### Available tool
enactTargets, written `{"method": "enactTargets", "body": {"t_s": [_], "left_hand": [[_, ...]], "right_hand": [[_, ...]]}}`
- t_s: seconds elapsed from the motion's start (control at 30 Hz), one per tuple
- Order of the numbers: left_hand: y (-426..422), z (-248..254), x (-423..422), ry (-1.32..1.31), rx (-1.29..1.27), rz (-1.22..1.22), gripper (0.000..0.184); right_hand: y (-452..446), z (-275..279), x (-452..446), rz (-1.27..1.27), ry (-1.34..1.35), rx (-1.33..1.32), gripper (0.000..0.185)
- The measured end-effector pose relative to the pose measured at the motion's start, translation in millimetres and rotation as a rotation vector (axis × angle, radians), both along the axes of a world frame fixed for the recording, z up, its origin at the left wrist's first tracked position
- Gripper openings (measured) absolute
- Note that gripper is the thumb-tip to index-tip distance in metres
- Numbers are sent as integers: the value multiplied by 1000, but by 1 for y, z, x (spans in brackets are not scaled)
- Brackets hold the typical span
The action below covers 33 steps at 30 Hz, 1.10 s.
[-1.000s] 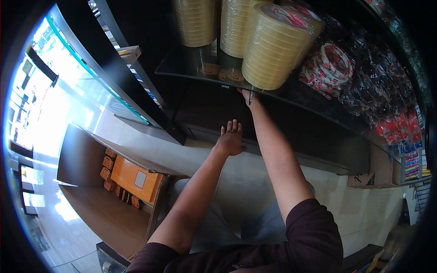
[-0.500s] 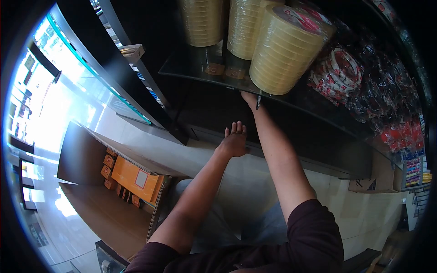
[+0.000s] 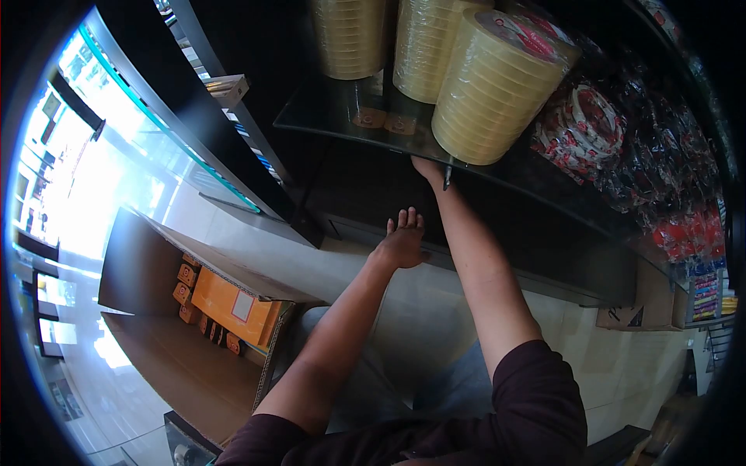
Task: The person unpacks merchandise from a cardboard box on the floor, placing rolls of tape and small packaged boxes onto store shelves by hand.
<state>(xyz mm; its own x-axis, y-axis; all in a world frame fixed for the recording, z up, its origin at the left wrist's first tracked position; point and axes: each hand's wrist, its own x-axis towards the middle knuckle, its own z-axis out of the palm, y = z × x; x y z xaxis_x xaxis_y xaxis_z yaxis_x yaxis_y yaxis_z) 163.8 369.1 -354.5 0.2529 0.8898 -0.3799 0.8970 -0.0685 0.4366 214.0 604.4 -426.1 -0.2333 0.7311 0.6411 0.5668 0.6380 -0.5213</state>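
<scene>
My left hand (image 3: 402, 239) has its fingers stretched out and holds nothing; it is by the front edge of the dark lower shelf (image 3: 357, 186). Higher up, my right hand (image 3: 425, 166) reaches in beneath the glass shelf (image 3: 311, 118). Its fingers are hidden there, so whatever it touches cannot be made out. On the glass shelf, just above that hand, stands a tall wrapped stack of clear tape rolls (image 3: 493, 93). Two orange patches, perhaps small boxes or their reflections, show at the glass beside the stack.
On the left, an open cardboard box (image 3: 186, 373) holds an orange carton (image 3: 233, 305) and several small orange packs. Plastic-wrapped printed tape rolls (image 3: 583, 124) lie at the upper right. Another cardboard box (image 3: 649, 299) sits on the floor at right. A glass panel edge (image 3: 167, 123) runs along the left.
The view has shifted slightly, so the shelf and tape stacks appear a little further right. Both hands stay in nearly the same places.
</scene>
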Motion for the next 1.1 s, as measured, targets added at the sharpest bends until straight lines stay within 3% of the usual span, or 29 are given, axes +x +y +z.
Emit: {"method": "enactTargets", "body": {"t_s": [0.2, 0.73, 1.1], "left_hand": [[0, 1, -1, -10, -14, 2, 97], [0, -3, 0, -16, 14, 10, 97], [0, 2, 0, -24, -2, 17, 96]], "right_hand": [[-9, 6, -3, -77, -116, 36, 44], [-9, 3, -7, -45, -44, 124, 34], [-15, 13, -2, -139, -143, 218, 33]]}}
